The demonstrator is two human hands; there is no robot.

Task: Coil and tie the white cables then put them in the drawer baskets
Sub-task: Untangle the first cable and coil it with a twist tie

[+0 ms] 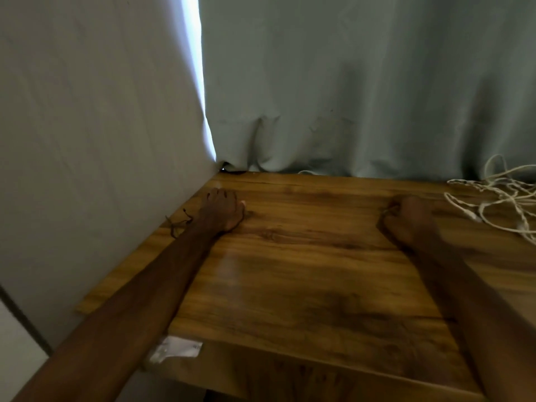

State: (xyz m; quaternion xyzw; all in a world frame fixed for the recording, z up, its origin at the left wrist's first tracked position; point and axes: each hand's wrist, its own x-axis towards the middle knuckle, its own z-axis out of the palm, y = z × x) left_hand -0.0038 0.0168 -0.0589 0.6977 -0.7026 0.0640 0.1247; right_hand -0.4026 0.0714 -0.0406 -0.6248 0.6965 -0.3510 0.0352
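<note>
A loose tangle of white cables [504, 195] lies on the far right of the wooden table [304, 271], running out of view at the right edge. My left hand [222, 210] rests flat on the table's far left corner, fingers spread, holding nothing. My right hand [409, 219] sits on the table a little left of the cables, fingers curled into a loose fist, and nothing visible is in it. No drawer or baskets are in view.
A pale curtain [362, 97] hangs along the table's back edge, and a wall [87, 140] runs along its left side. A dark bit of thread [178, 221] lies by the left wrist. A white label [177, 348] is stuck at the table's front edge.
</note>
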